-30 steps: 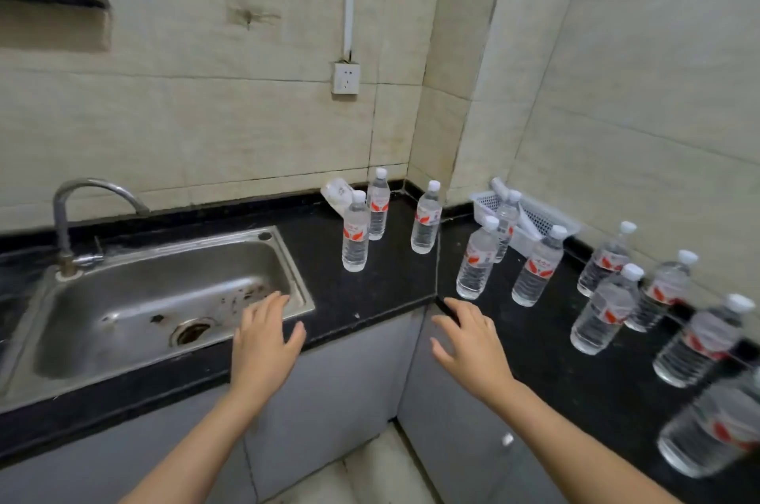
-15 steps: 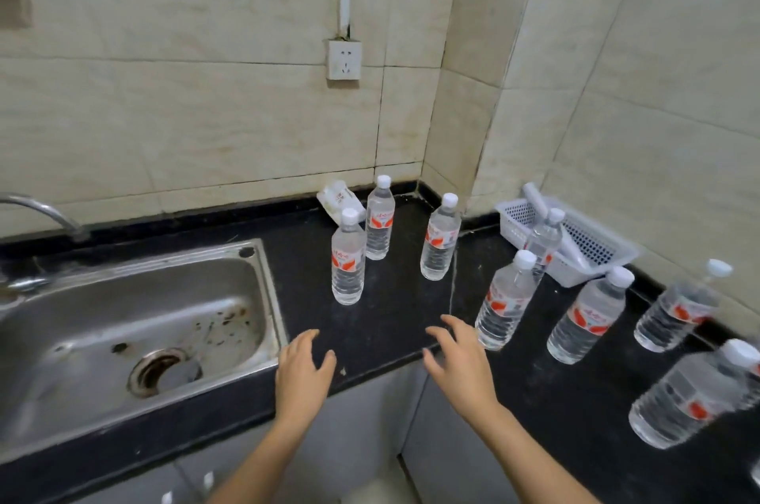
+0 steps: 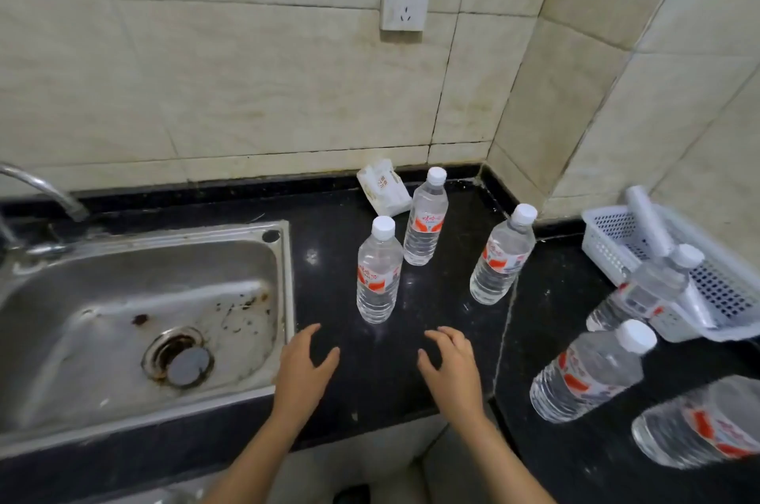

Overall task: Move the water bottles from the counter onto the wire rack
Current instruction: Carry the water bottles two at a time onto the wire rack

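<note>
Black counter (image 3: 325,289), head view: 6 water bottles (image 3: 425,224) stand on it; no wire rack shows, so the job looks unstarted. Left hand (image 3: 302,370) and right hand (image 3: 452,368) hover empty, fingers spread, just short of the nearest bottle (image 3: 378,277).

Single head-worn wide-angle view, downward and forward, close over the black counter (image 3: 329,281) beside the sink (image 3: 103,289)
</note>
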`<state>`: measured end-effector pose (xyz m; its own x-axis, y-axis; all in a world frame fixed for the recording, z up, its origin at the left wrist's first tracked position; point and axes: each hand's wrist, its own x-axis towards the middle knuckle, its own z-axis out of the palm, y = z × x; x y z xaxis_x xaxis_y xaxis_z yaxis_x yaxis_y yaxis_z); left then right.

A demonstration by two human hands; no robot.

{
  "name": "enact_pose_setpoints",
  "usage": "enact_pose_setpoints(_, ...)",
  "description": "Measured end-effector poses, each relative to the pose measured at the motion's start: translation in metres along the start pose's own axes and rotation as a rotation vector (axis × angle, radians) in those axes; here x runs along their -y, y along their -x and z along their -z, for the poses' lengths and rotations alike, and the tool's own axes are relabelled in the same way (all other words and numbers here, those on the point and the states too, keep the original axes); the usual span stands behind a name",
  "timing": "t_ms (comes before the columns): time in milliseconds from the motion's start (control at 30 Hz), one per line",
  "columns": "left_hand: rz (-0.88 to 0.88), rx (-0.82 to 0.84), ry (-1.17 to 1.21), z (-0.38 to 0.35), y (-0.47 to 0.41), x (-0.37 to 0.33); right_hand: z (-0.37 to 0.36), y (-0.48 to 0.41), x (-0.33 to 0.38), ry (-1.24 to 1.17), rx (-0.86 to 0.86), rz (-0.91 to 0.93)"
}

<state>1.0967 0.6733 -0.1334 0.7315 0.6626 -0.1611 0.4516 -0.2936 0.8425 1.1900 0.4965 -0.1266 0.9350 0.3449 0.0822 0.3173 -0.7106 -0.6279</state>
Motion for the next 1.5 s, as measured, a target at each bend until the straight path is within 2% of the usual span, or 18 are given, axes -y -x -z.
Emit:
enact_pose_setpoints(233, -0.042, 0.174, 0.127, -0.024, -0.074, -0.024, -0.003, -0.059, 0.003, 0.005, 0.068, -0.109)
enact_pose_setpoints(433, -0.094, 0.507, 0.264, -0.037, -0.132, -0.038, -0.012, -0.085, 0.003, -0.070, 0.090, -0.229)
enact_pose_setpoints(533, -0.099, 0.576, 0.259, -0.040, -0.144, -0.049, -0.016, -0.098, 0.001, -0.119, 0.075, -0.274)
enact_pose_setpoints(633, -0.078, 0.533, 0.257, -0.049, -0.144, -0.054, -0.017, -0.129, 0.004, -0.210, 0.040, -0.303)
enact_pose_setpoints(800, 0.037, 0.326, 0.326, -0.064, -0.138, -0.057, -0.015, -0.187, 0.014, -0.405, -0.059, -0.350)
enact_pose_setpoints(1033, 0.202, 0.155, 0.336, -0.065, -0.153, -0.078, -0.023, -0.247, 0.016, -0.639, -0.033, -0.320)
enact_pose_setpoints(1267, 0.283, 0.026, 0.240, -0.079, -0.145, -0.085, -0.028, -0.261, 0.014, -0.607, 0.038, -0.270)
enact_pose_setpoints(1500, 0.309, 0.105, 0.111, -0.080, -0.138, -0.080, -0.017, -0.237, 0.010, -0.520, 0.053, -0.308)
